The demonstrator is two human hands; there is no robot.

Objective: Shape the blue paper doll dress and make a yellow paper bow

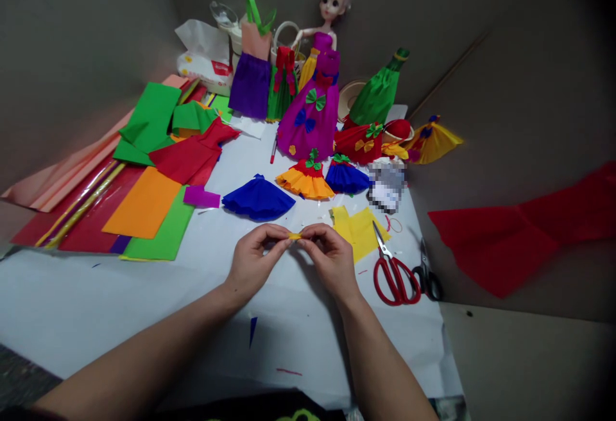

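Observation:
A small folded piece of yellow crepe paper point(294, 236) is pinched between the fingertips of my left hand point(253, 262) and my right hand point(330, 262), held just above the white-covered table point(96, 299). Most of the piece is hidden by my fingers. Just beyond my hands lies a blue crepe-paper skirt point(258, 197). To the right of my right hand are a loose yellow paper sheet point(359, 231) and red-handled scissors point(392, 273).
Stacked sheets of coloured paper point(144, 209) cover the left of the table. Behind my hands stand a doll point(332, 4) and several paper dresses, including a magenta one point(308, 116). Black-handled scissors point(427, 278) and a red paper sheet point(500, 241) lie at the right.

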